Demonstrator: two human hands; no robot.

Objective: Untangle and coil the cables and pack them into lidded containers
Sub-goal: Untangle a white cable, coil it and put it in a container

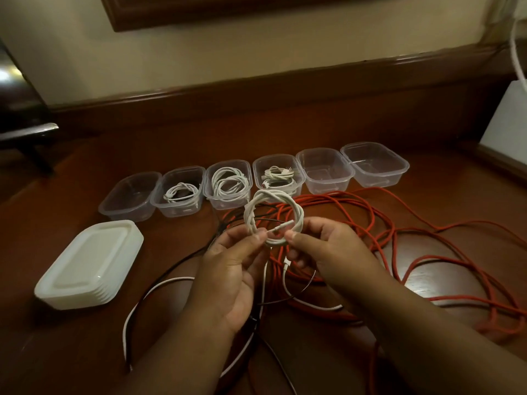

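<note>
- Both hands hold one white cable coil [273, 216] up above the floor: left hand [232, 269] pinches the coil's lower left side between thumb and fingers, right hand [332, 250] pinches its lower right side, thumb on top.
- One plug end of the coil pokes across the ring's middle; the other end hangs down between the hands.
- Under the forearms lie loose white and black cables [134, 309], looping across the wooden floor [85, 352] toward the near edge of view.
- An orange cable [399, 252] sprawls in many tangled loops under and to the right of the right hand, running off to the right edge.
- To the left, well apart from the hands, sits a stack of white lids [91, 263].
- Beyond the coil stands a row of six clear containers [325, 169], touching side by side, all uncovered.
- From the left: the first is bare, the second, third and fourth hold coiled white cables, the fifth and sixth are bare.
- Orange loops reach just up to the fronts of the fourth and fifth containers.
- Bare floor shows between the lids and the hands, and behind the row up to the dark skirting board [256, 89] along the wall.
- At the far right stands a white box-like object [507, 121], too cut off to identify.
</note>
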